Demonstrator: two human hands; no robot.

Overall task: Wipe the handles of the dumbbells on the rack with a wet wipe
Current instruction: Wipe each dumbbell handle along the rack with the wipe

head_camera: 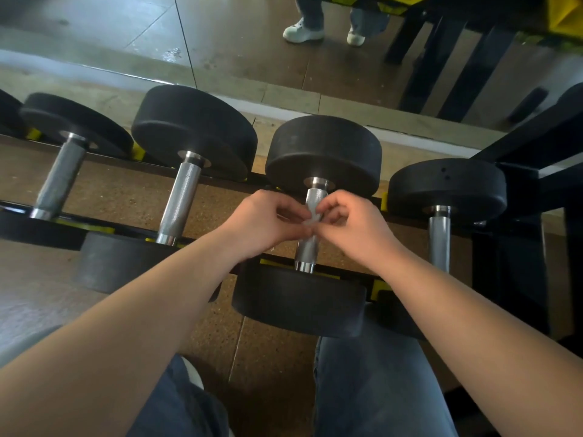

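Small whitish wet wipe (crumpled), knurled silver handle behind

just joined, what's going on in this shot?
A person stands at a dumbbell rack, seen from their head camera. The left hand and right hand pinch a small pale wet wipe between their fingertips, right over one dumbbell handle. Whether the wipe touches the metal cannot be told. No hand is on the neighbouring handles.
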